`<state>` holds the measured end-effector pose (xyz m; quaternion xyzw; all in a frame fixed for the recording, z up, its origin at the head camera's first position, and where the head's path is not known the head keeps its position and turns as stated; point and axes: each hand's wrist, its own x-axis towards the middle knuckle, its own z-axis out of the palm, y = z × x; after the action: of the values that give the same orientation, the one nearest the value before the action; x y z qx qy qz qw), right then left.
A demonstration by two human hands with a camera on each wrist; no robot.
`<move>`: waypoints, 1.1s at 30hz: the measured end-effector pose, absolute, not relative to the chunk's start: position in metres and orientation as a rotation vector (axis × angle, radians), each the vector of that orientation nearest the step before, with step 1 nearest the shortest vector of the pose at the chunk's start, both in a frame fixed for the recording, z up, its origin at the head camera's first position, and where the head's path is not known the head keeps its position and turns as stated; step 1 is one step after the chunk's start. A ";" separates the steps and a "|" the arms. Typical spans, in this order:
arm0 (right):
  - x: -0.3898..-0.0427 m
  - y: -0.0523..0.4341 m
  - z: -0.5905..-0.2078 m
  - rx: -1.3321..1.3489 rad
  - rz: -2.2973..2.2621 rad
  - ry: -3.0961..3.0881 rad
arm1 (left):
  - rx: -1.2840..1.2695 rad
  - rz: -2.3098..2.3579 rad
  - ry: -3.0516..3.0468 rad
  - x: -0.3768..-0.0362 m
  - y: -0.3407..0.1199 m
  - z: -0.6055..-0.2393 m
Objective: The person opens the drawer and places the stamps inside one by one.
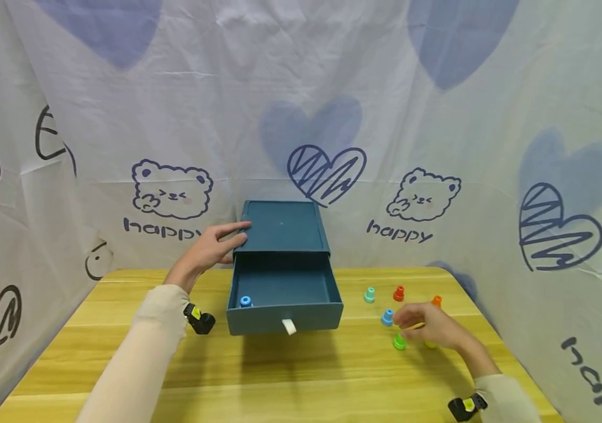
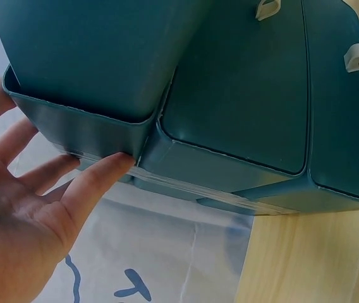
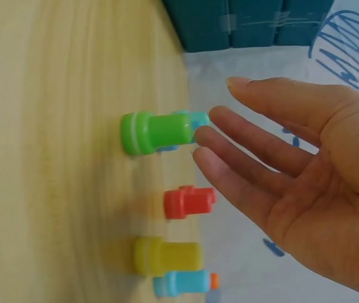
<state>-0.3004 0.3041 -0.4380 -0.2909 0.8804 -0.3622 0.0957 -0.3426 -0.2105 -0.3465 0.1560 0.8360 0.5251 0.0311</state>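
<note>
A dark teal drawer box (image 1: 282,226) stands at the back of the table with its top drawer (image 1: 285,320) pulled out. Inside that drawer, at the front left, sits a blue stepped plastic piece (image 1: 246,301). My left hand (image 1: 208,247) touches the box's left side and top edge with spread fingers; the left wrist view shows its fingertips (image 2: 126,159) against the casing. Over the right of the table hovers my right hand (image 1: 433,324), fingers loosely bent, holding nothing. Nearest it are a green piece (image 3: 160,132) and a light blue piece (image 1: 388,317), both upright.
More stepped pieces stand around the right hand: mint (image 1: 369,295), red (image 1: 398,293), orange (image 1: 437,301) and a partly hidden yellow one (image 3: 170,255). A white pull tab (image 1: 289,326) sticks out from the drawer front. Printed cloth (image 1: 290,76) hangs behind and beside the wooden table (image 1: 280,388).
</note>
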 end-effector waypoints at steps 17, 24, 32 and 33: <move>-0.299 0.315 -0.467 -0.727 -0.996 2.712 | 0.487 1.608 2.599 -0.342 -0.209 -0.347; -0.298 0.316 -0.472 -0.722 -1.033 2.705 | 0.487 1.609 2.600 -0.341 -0.209 -0.348; -0.298 0.313 -0.473 -0.704 -1.054 2.716 | 0.485 1.609 2.594 -0.341 -0.209 -0.347; -0.298 0.313 -0.473 -0.696 -1.056 2.714 | 0.483 1.610 2.594 -0.341 -0.209 -0.347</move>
<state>-0.2976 0.3127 -0.4727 -0.2319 0.9039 -0.3518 0.0736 -0.3409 -0.2091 -0.3465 0.1564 0.8389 0.5207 0.0255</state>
